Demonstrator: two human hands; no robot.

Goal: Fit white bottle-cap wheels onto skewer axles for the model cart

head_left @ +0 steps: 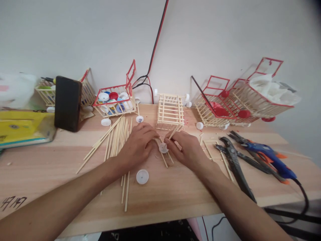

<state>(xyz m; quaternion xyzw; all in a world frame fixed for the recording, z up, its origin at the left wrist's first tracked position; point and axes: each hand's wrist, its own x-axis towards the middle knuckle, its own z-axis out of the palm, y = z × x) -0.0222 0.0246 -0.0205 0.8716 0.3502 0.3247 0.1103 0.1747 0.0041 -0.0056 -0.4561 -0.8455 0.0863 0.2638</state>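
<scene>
My left hand point(137, 142) is closed, its fingertips pinching the upper end of a thin wooden stick point(165, 161) that lies near the table's middle. Just to the right, my right hand point(187, 149) grips another wooden stick point(173, 132), tilted up between thumb and fingers. Between the hands a translucent plastic cap point(163, 148) sits over the sticks, close to my right fingertips. A second plastic cap point(142, 176) lies flat on the table nearer to me. Behind my hands stands a small stick-built basket point(170, 110) with white caps as wheels.
Loose sticks point(117, 137) spread beside my left hand. On the right lie cutting pliers point(233, 164) and a blue glue gun point(271, 157) with its cable. Finished mini carts point(114, 100) with red trim line the wall. A black phone point(67, 103) stands at left.
</scene>
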